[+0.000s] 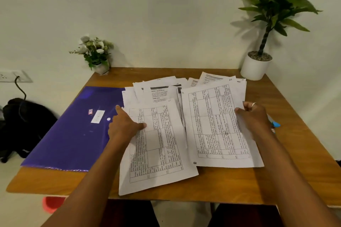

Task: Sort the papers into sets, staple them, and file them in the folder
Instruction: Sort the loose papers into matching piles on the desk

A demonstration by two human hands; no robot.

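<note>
Two printed table sheets lie side by side on the wooden table [230, 182]. My left hand [125, 125] holds the left sheet [160, 149] at its left edge, thumb on top. My right hand [253, 116] holds the right sheet [215, 127] at its right edge, thumb on the page. Behind them a loose spread of several more printed papers [160, 90] fans across the table's middle. A purple plastic folder [73, 131] with a snap button lies flat and closed at the left. A blue object [275, 124], perhaps the stapler, peeks out from behind my right wrist, mostly hidden.
A small pot of white flowers [96, 53] stands at the table's back left corner, and a tall green plant in a white pot [256, 66] at the back right. A black bag [20, 121] and a wall socket with a cable are off to the left. A red thing [51, 203] lies below the table's front edge.
</note>
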